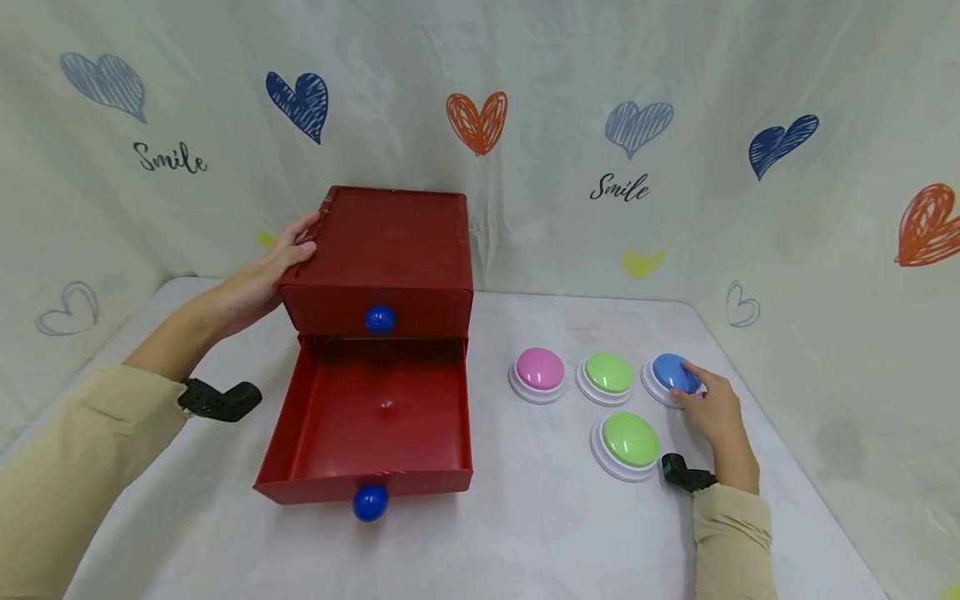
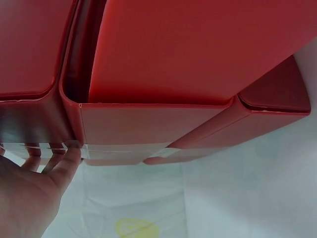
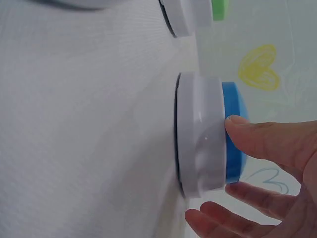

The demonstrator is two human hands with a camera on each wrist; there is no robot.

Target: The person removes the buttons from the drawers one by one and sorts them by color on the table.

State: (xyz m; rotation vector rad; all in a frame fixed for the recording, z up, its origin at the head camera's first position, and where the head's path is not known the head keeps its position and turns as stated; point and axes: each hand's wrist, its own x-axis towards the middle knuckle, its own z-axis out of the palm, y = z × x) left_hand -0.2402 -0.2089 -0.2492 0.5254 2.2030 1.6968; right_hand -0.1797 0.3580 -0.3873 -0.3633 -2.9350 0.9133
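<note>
A red two-drawer box [image 1: 397, 242] stands left of centre on the table. Its lower drawer [image 1: 337, 433] is pulled out and holds nothing visible; the upper drawer [image 1: 333, 312] is closed. My left hand [image 1: 262, 271] rests against the box's left side near the back. In the left wrist view, its extended fingers touch the side beside a strip of clear tape [image 2: 119, 151]. Over at the right, my right hand [image 1: 716, 408] touches a blue-domed push button [image 3: 200, 139]. Its thumb rests on the dome's edge, another fingertip is near the rim, and the other fingers spread loosely.
A pink button [image 1: 540, 368], a green button [image 1: 609, 372] and a second green button [image 1: 630, 440] sit on the white table [image 1: 525, 533] between box and right hand. Blue knobs [image 1: 380, 320] mark the drawer fronts. A heart-printed curtain [image 1: 540, 150] hangs behind.
</note>
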